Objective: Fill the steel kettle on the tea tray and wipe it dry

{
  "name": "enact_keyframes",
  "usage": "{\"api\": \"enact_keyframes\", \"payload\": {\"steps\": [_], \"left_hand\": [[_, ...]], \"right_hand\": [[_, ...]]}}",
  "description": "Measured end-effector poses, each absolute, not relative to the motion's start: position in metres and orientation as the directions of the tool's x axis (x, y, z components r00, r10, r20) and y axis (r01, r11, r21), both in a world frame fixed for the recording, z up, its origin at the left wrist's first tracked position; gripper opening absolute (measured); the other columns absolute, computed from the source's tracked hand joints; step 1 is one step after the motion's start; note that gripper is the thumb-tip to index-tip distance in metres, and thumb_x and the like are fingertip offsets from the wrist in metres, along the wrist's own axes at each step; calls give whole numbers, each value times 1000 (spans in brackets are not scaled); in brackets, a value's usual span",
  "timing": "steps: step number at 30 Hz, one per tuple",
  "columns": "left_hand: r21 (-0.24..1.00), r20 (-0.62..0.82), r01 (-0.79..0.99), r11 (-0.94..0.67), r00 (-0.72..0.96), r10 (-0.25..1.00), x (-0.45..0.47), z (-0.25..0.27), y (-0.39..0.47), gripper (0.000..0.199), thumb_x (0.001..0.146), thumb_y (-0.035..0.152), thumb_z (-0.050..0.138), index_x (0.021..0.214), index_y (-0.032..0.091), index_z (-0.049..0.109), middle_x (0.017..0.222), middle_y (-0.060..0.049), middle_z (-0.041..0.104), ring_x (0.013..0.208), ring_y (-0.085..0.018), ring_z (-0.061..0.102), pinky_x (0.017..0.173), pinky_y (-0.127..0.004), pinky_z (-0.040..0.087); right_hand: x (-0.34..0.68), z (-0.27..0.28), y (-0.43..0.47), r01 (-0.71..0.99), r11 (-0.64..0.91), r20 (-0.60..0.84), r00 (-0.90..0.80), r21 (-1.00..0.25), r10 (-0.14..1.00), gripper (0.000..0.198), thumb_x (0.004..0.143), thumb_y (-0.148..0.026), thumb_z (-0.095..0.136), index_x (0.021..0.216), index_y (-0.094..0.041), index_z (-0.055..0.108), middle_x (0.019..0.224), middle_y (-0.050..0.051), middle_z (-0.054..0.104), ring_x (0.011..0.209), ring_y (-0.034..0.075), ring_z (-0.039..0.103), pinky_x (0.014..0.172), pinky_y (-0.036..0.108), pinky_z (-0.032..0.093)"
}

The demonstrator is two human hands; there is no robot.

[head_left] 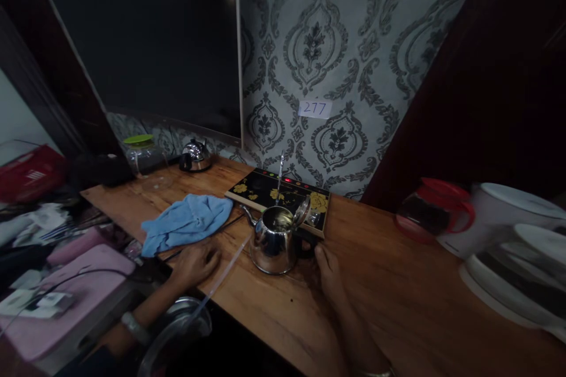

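Note:
A shiny metal kettle (273, 247) stands upright on the wooden table, its lid (302, 210) tipped up at the right. Above its open mouth is a thin upright spout (280, 174); a clear stream or tube seems to run down from it. My right hand (329, 274) lies beside the black kettle handle (306, 244), fingers forward; whether they touch it is unclear. On the table's front edge rests my left hand (197, 262), fingers curled in with nothing visible in them. Between left hand and kettle, a clear tube (227, 268) slants down over the edge.
Behind the kettle lies a black panel with gold flowers (252, 185) and a red light. A blue cloth (188, 222), a second kettle (195, 156) and a glass jug (144, 159) are left. A red-lidded pot (435, 212) and white appliances (522, 212) stand right. Below is a metal container (188, 309).

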State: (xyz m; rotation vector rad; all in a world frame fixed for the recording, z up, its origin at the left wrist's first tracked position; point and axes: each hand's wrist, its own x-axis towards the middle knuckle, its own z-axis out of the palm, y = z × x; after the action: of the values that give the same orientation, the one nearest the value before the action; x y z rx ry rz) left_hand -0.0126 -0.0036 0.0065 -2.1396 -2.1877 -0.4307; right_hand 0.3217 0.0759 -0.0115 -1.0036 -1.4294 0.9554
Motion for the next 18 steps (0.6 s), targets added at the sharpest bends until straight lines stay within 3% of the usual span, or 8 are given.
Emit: {"api": "enact_keyframes", "payload": {"steps": [11, 18], "left_hand": [[189, 256, 982, -2, -48, 966, -12, 7, -5, 26, 83, 34, 41, 71, 21, 59, 71, -4, 63, 69, -18, 59, 62, -27, 38], [188, 230, 982, 14, -57, 972, -13, 6, -5, 28, 84, 35, 39, 70, 20, 58, 72, -4, 64, 69, -18, 59, 61, -28, 37]], "right_hand": [[321, -16, 77, 67, 307, 307, -12, -949, 952, 57, 79, -69, 51, 87, -17, 71, 90, 9, 73, 89, 27, 65, 83, 38, 49], [322, -11, 75, 74, 303, 298, -68, -950, 952, 55, 81, -67, 49, 86, -17, 71, 83, 7, 72, 80, 24, 64, 73, 33, 50]]}}
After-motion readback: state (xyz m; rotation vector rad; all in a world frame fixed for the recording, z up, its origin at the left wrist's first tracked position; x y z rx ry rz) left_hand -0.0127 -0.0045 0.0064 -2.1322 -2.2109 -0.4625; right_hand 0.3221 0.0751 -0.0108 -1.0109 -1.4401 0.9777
